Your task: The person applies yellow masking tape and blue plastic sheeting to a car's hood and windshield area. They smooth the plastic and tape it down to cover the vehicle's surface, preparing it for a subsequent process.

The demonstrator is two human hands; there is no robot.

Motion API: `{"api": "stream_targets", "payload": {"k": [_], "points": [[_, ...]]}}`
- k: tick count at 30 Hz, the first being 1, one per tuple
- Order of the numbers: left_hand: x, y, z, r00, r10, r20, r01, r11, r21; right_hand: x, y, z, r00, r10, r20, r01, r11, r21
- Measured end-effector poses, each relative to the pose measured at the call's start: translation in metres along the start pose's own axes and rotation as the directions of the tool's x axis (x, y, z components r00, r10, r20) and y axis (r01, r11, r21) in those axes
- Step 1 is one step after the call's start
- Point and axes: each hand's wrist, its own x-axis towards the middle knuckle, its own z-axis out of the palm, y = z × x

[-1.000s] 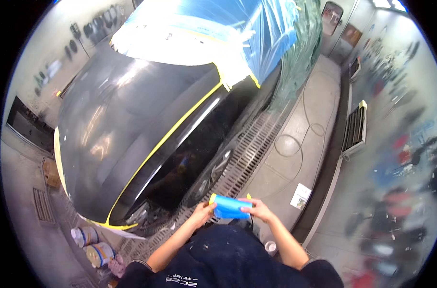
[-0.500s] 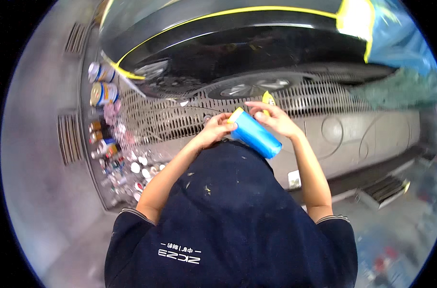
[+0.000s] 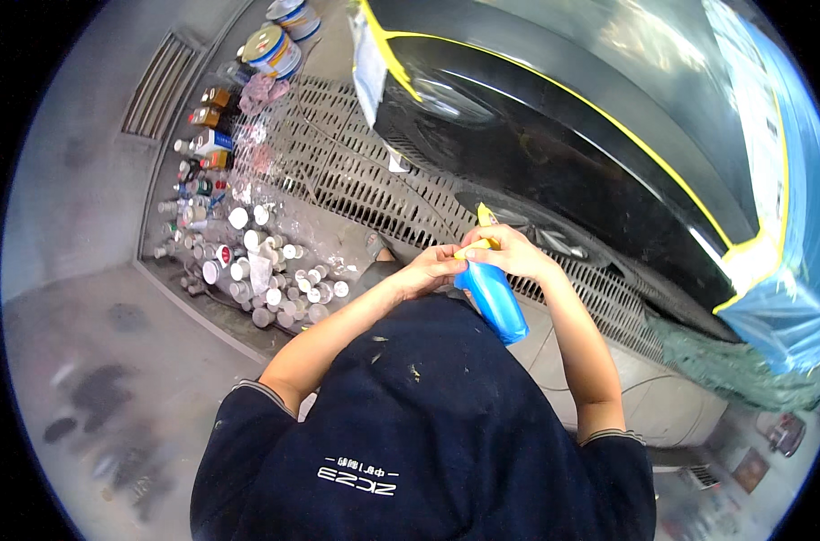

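A roll of blue masking film [image 3: 498, 307] with a yellow tape edge [image 3: 476, 249] hangs slanted in front of my waist. My left hand [image 3: 425, 271] grips its upper end, with thumb and fingers closed at the yellow tape. My right hand [image 3: 509, 252] meets it there, fingers pinched on the same tape edge. Just beyond the right fingers shows a small yellow object [image 3: 484, 216] with a pale label; its kind and how it is held are unclear. The hands partly cover the top of the roll.
Ahead and right stands a black car body [image 3: 554, 135] edged with yellow tape, with blue sheeting [image 3: 752, 320] at its far right. Floor grating [image 3: 365, 180] runs beneath it. Several cups [image 3: 274, 284], bottles [image 3: 213, 140] and paint cans [image 3: 273, 52] crowd the left.
My right hand has closed in on the left, and both now meet at the roll's yellow edge. The view has turned, so the car sits farther right.
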Motion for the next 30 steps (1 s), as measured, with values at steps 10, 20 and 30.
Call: {"api": "stream_targets", "payload": {"k": [10,20,30], "points": [[-0.021,0.064,-0.124,0.998,0.069,0.006,-0.067,0.984,-0.163,0.155,-0.062,0.007,0.979,0.079,0.19,-0.058,0.992,-0.115],[-0.053,0.081,-0.232,0.863,0.332,-0.38,-0.39,0.917,-0.085,0.329,-0.121,0.059,0.869,0.332,0.368,0.071,0.652,-0.755],[-0.057,0.077,-0.315,0.566,0.382,-0.73,-0.567,0.824,-0.009,0.422,-0.143,0.017,0.835,0.219,0.504,0.42,0.336,-0.843]]}}
